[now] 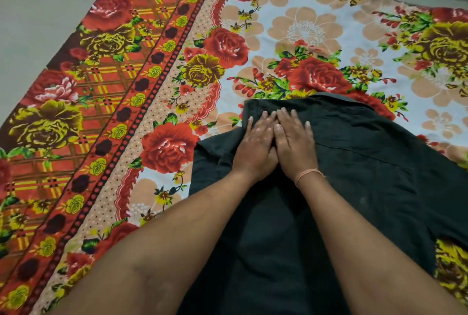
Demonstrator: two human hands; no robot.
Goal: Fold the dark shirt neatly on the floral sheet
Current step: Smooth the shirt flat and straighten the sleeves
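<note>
The left hand (254,146) and the right hand (293,142) lie flat, side by side and touching, palms down on the shirt (342,175). The fingers (263,115) are spread open and press the cloth; they do not pinch or hold anything. A thin thread band (307,174) sits on the right wrist.

The shirt is dark and lies on the sheet (304,31), near the edge closest to the person, and it spreads toward the sheet's right edge. Its far edge stops near the middle of the sheet. Under the left hand the cloth is bunched up in small bumps.

I think the bumps can get pressed into the fold if the hands push without pulling the cloth flat. Then the fold looks messy. Pushing hard could also slide the shirt and wrinkle the sheet under it, because the sheet lies loose on the floor (38,11).
</note>
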